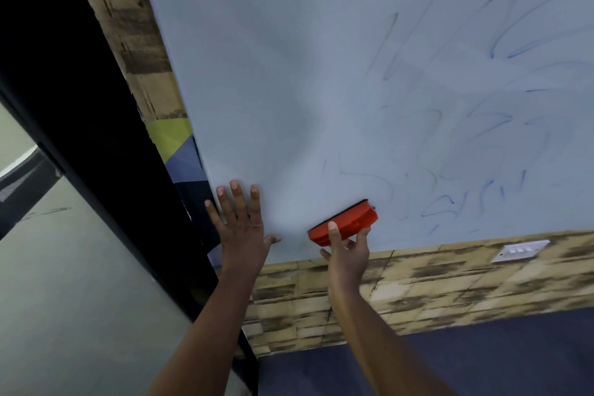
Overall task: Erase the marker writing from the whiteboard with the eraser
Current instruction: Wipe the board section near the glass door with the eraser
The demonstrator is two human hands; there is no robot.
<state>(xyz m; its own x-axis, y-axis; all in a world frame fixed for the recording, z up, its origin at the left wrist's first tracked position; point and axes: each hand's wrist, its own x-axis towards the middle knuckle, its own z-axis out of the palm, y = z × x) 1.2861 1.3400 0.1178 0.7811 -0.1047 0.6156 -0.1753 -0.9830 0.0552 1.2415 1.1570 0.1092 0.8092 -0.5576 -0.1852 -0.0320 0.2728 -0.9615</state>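
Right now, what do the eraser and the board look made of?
Eraser: orange body with a smooth, moulded look, probably hard plastic; the dark strip along its board side looks like felt. Board: smooth pale sheet with soft reflections, likely a glossy coated or laminate surface; I can't tell what lies under it.

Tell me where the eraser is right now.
The orange eraser lies against the whiteboard's lower edge, gripped by the right hand.

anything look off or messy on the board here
Nothing damaged. The whiteboard shows smeared blue marker writing right of the eraser, only half wiped; the left part looks clean.
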